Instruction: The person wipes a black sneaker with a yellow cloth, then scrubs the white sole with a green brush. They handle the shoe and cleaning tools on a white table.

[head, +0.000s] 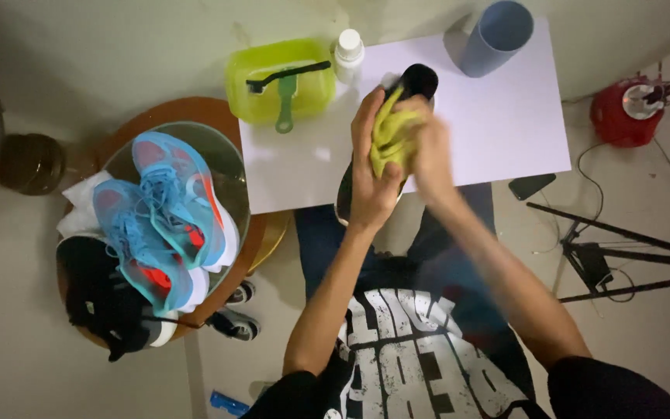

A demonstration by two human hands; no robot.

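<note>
2 blue sneakers [166, 213] beside table [505, 132]

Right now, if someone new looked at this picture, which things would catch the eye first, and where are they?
First, the two hands at the centre: the left hand grips a black shoe while the right hand presses a yellow-green cloth on it, above the white table. Next, the pair of bright blue sneakers with orange patches on the round table at the left. A lime-green tub holding brushes sits at the white table's far left corner.
</note>
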